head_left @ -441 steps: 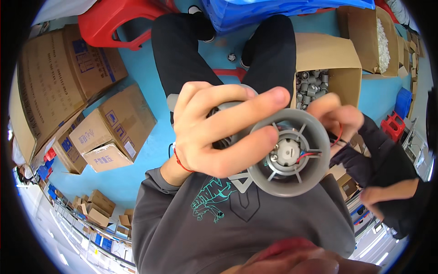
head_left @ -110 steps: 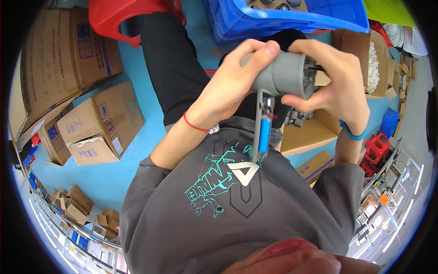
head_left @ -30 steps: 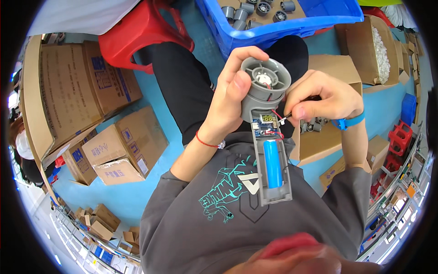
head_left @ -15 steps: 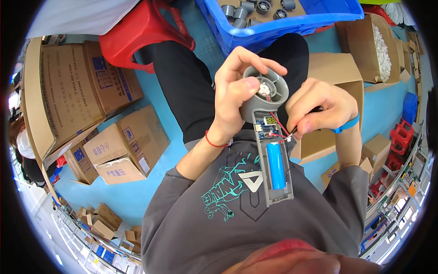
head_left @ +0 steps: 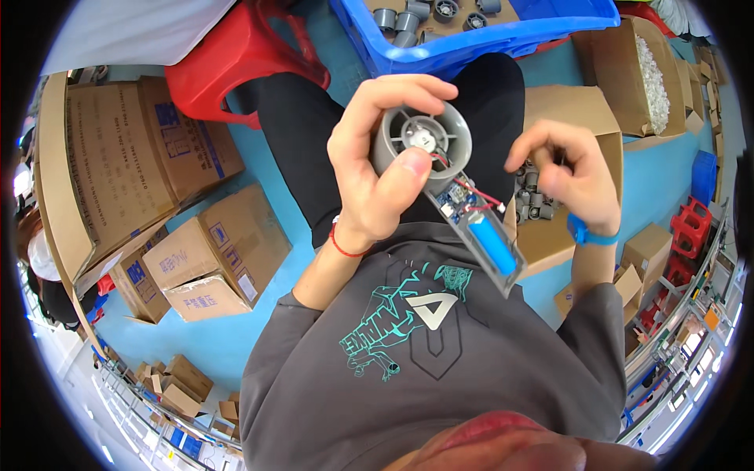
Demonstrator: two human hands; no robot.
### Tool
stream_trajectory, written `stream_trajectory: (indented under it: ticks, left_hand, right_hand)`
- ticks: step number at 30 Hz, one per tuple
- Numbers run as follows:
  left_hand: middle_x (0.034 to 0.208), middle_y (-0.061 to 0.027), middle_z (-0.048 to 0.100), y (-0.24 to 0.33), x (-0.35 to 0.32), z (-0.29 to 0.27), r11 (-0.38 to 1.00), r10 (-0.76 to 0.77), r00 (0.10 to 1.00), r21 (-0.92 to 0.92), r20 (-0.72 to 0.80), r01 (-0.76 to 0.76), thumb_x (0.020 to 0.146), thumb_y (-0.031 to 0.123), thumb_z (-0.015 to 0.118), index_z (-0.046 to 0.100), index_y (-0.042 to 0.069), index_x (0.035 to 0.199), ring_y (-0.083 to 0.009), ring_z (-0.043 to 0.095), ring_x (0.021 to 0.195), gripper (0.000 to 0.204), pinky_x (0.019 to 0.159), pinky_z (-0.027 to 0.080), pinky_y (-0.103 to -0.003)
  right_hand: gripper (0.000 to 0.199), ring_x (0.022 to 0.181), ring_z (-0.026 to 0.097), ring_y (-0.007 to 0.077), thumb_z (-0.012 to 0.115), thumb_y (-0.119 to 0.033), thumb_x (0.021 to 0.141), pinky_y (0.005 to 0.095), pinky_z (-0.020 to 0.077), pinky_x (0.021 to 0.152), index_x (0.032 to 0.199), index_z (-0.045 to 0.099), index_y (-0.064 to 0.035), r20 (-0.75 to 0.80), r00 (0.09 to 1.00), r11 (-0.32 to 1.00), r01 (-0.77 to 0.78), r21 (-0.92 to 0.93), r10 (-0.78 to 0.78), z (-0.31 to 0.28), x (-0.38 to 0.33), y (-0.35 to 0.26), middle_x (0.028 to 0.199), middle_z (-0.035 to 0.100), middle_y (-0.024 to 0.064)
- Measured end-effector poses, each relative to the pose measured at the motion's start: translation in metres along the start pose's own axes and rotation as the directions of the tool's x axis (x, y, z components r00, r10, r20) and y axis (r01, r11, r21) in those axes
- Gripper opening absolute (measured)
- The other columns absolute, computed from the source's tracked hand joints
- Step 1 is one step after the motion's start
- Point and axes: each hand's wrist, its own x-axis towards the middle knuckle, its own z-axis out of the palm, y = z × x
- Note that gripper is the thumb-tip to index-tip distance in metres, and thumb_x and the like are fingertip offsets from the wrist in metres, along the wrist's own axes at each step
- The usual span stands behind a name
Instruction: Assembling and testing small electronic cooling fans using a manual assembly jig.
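My left hand [head_left: 373, 161] is wrapped round the grey fan housing [head_left: 454, 129], its thumb lying by the motor in the round opening. Along the open handle, a small circuit board [head_left: 455, 200] and a blue cylindrical battery [head_left: 492, 245] are exposed. Red wires [head_left: 475, 191] run down from the round head, and a small white connector hangs off the handle's edge. My right hand [head_left: 569, 169] is apart from the housing, to its right, with curled fingers. Something dark shows between those fingers, too hidden to name.
A cardboard box [head_left: 565, 235] holding several grey parts stands below my right hand. The blue bin [head_left: 471, 55] ahead holds grey round housings. A red stool [head_left: 212, 71] stands at the far left, cartons [head_left: 228, 247] nearer. White pieces fill another box [head_left: 628, 86] at the far right.
My right hand has let go of the wires and moved up and right, away from the housing. The left hand has shifted left with the housing, whose handle now slants to the lower right.
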Motion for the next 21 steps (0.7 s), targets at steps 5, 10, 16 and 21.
stream_trajectory:
  ticks: [5, 10, 16, 21]
  left_hand:
    - [0.104, -0.0161, 0.064, 0.001, 0.0, 0.001, 0.959, 0.111, 0.994, 0.259, 0.022, -0.112, 0.071, 0.009, 0.059, 0.058, -0.003, 0.089, -0.0115, 0.06, 0.074, 0.021, 0.067, 0.049, -0.026]
    - [0.097, -0.0153, 0.067, -0.008, -0.003, -0.003, 0.946, 0.156, 0.986, 0.278, 0.064, -0.168, 0.075, 0.008, 0.061, 0.058, -0.002, 0.081, -0.011, 0.059, 0.068, 0.011, 0.062, 0.048, -0.023]
    - [0.096, -0.0158, 0.067, 0.0, -0.005, -0.001, 0.98, 0.086, 0.996, 0.18, -0.038, -0.078, 0.076, 0.003, 0.052, 0.057, -0.003, 0.08, -0.0085, 0.057, 0.073, 0.008, 0.065, 0.047, -0.023]
    - [0.098, -0.0181, 0.066, 0.002, -0.007, 0.003, 1.0, 0.006, 0.995, 0.012, -0.096, -0.005, 0.077, 0.004, 0.05, 0.056, -0.003, 0.08, -0.0089, 0.056, 0.072, 0.009, 0.065, 0.047, -0.023]
  right_hand:
    - [0.015, 0.052, 0.036, 0.0015, 0.072, -0.011, 0.079, 0.0214, 0.0251, 0.047, 0.079, 0.06, -0.0015, 0.042, 0.997, 0.946, 0.075, -0.317, -0.065, 0.032, 0.0, -0.015, 0.061, 0.048, -0.0034]
    - [0.014, 0.055, 0.041, 0.0031, 0.066, -0.01, 0.084, 0.0207, 0.0306, 0.05, 0.078, 0.058, -0.0005, 0.167, 0.986, 1.0, 0.008, -0.015, -0.005, 0.028, 0.015, -0.017, 0.062, 0.05, -0.0018]
    - [0.022, 0.052, 0.038, 0.0044, 0.057, -0.015, 0.089, 0.0237, 0.029, 0.047, 0.071, 0.052, -0.0037, 0.263, 0.964, 0.996, -0.06, 0.072, 0.039, 0.038, 0.013, -0.011, 0.057, 0.046, -0.0019]
    - [0.024, 0.044, 0.041, 0.006, 0.058, -0.015, 0.089, 0.0243, 0.0283, 0.043, 0.069, 0.05, -0.0041, 0.238, 0.96, 0.987, 0.157, -0.014, -0.15, 0.043, 0.006, -0.007, 0.053, 0.045, -0.0013]
